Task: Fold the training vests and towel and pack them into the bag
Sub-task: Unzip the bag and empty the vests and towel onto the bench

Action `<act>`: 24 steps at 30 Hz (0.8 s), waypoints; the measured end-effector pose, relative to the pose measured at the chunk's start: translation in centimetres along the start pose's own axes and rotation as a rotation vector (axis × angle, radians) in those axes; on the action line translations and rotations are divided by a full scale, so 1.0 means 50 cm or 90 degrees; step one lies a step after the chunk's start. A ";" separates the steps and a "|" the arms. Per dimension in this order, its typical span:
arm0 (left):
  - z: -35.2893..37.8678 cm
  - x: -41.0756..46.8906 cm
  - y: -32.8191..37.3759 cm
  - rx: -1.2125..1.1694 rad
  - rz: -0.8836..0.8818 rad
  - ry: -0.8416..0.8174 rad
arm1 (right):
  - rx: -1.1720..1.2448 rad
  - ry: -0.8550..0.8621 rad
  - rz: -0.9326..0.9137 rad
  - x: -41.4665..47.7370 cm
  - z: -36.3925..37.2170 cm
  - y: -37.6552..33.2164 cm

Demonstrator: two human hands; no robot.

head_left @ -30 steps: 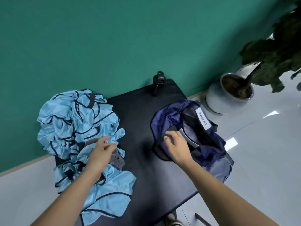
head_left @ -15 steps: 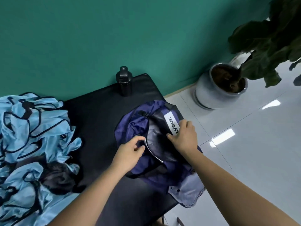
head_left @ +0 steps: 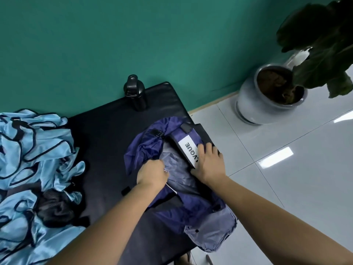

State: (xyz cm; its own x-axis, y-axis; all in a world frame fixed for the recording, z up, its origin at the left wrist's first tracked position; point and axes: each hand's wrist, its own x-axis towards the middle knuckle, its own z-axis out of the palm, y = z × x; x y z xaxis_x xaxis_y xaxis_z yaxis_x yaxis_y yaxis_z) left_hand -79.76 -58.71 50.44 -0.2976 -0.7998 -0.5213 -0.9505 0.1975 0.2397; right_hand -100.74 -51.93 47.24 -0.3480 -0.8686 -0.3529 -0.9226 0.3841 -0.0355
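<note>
A matte green wall point(head_left: 133, 35) backs the bench point(head_left: 107, 142), and glossy white floor tiles point(head_left: 286, 188) spread to the bench's right. The bench is black, padded and smooth, with rounded corners.

A heap of vests point(head_left: 32, 150) covers the bench's left end. They are thin, shiny, light blue cloth edged in dark trim, crumpled and unfolded. A dark cloth point(head_left: 51, 205) lies bunched among them on the near side.

The bag point(head_left: 145, 150) lies on the bench's right end. It is soft, wrinkled navy nylon with a paler grey lining. Its long axis runs from the bench's middle toward the near right corner, where a grey flap hangs over the edge. Its mouth faces up.

Off the bench's far right corner a round pale pot point(head_left: 254, 104) stands on the floor and holds a plant point(head_left: 321, 35) with broad dark leaves. A black bottle point(head_left: 136, 92) stands upright at the bench's far edge, against the wall.

The left hand point(head_left: 152, 174) grips the left rim of the bag's mouth with its fingers curled. The right hand point(head_left: 209, 165) clasps the right rim, its fingers over a stiff panel. That panel carries a white label point(head_left: 189, 152).
</note>
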 end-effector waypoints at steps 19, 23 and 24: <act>-0.126 -0.002 -0.050 -0.250 0.030 0.224 | 0.213 0.232 0.048 0.037 -0.232 0.128; -0.090 0.030 -0.059 -0.182 0.011 0.132 | 0.230 0.172 0.038 0.041 -0.169 0.103; -0.087 0.035 -0.055 -0.169 0.015 0.127 | 0.238 0.170 0.037 0.043 -0.160 0.097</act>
State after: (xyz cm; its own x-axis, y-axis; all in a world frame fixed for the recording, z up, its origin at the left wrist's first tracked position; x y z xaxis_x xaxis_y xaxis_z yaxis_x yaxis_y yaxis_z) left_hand -77.30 -63.12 52.45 -0.2706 -0.8971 -0.3492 -0.8795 0.0829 0.4687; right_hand -107.32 -54.45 53.79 -0.4724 -0.8741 -0.1133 -0.7946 0.4780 -0.3743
